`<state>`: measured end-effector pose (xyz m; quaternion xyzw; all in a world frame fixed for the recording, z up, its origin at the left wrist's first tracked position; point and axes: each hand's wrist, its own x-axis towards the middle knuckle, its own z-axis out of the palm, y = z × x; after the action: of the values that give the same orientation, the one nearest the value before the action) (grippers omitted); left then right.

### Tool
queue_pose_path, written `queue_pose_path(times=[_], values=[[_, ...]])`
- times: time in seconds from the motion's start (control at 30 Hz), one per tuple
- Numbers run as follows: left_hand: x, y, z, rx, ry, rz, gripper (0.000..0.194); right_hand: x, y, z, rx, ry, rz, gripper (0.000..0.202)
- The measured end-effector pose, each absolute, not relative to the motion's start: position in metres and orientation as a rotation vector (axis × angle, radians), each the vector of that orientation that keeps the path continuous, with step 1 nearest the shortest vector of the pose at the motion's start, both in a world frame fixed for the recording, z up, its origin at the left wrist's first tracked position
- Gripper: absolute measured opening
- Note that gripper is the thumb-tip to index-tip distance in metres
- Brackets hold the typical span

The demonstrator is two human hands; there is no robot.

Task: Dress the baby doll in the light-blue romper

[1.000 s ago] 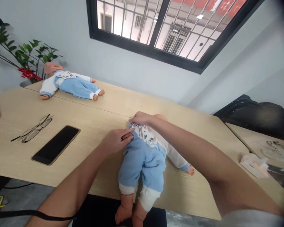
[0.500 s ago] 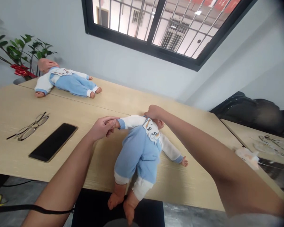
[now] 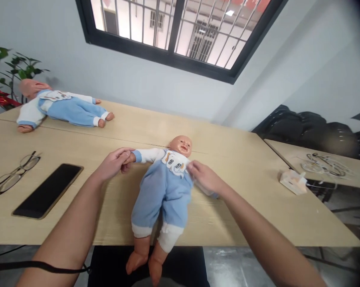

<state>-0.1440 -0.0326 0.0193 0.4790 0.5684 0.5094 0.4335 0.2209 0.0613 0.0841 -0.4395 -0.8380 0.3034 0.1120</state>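
A baby doll [image 3: 165, 187] in blue overalls and a white top lies face up on the table, its feet over the front edge. My left hand [image 3: 115, 162] is closed around the doll's hand at the left, with that arm stretched out sideways. At the doll's other shoulder, my right hand [image 3: 202, 174] pinches the clothing beside the bib [image 3: 174, 162], its fingers pressed together. The doll's other arm is partly hidden beneath my right hand and wrist.
A second doll [image 3: 69, 108] lies at the back left near a plant [image 3: 15, 71]. Eyeglasses [image 3: 15, 175] and a phone [image 3: 48, 191] rest at the left. A small box [image 3: 293, 181] and cables [image 3: 326, 164] are at the right, beyond them black chairs [image 3: 299, 127].
My right hand has moved from the doll's head down to its shoulder, uncovering the face. The camera view has shifted right. My left hand still holds the doll's hand.
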Motion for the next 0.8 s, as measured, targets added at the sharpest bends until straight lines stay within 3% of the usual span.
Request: queue_pose_path(times=[0.23, 0.5, 0.7, 0.8], values=[[-0.153, -0.036, 0.005, 1.245, 1.481, 1.026, 0.081, 0.242, 0.02, 0.039, -1.22, -2.204, 0.865, 0.018], [-0.158, -0.035, 0.0, 1.451, 1.709, 0.896, 0.077, 0.25, 0.031, 0.023, -1.159, -1.679, 1.377, 0.04], [-0.155, -0.037, -0.003, 1.507, 1.789, 0.815, 0.078, 0.254, 0.024, 0.011, -1.071, -1.962, 0.969, 0.022], [-0.153, -0.038, 0.0, 1.553, 1.784, 0.775, 0.075, 0.252, 0.02, 0.005, -1.079, -1.971, 0.974, 0.017]])
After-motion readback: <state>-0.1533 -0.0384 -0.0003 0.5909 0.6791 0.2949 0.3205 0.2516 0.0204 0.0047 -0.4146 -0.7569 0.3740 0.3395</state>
